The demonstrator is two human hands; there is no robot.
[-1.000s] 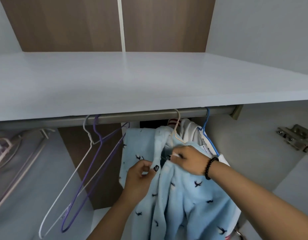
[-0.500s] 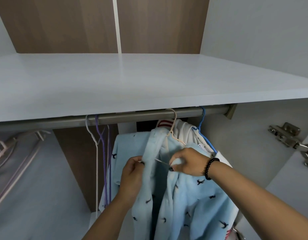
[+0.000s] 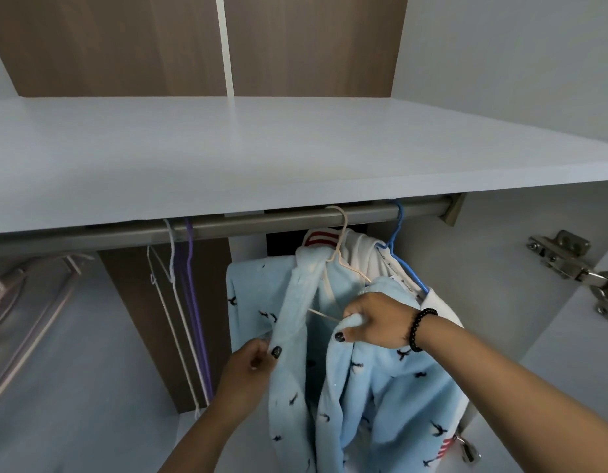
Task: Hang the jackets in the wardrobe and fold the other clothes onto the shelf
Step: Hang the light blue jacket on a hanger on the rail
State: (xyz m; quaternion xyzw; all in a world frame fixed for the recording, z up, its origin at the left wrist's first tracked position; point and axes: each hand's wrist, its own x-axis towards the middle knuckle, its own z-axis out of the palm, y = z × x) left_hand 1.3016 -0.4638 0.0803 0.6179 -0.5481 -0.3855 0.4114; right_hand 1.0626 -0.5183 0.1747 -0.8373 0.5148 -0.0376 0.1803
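At the left of the rail (image 3: 261, 221) we see a white hanger (image 3: 174, 302) and a purple hanger (image 3: 196, 302) hanging bare. Our left hand (image 3: 251, 367) reaches up from below, thumb and fingers pinching the left front edge of the light blue jacket (image 3: 364, 387), which hangs on a cream hanger (image 3: 340, 257) under the shelf (image 3: 295, 158). Further right, our right hand (image 3: 377, 319), wrist bent and wearing a black bead bracelet (image 3: 420, 329), has its grip curled round the jacket's right collar, beside a white garment (image 3: 364, 254) on a blue hanger (image 3: 401, 254).

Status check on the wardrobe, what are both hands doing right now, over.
Left hand pinches light blue jacket front edge. Right hand grips its collar. Jacket on cream hanger, hooked on rail. White jacket close behind; nothing blocking.
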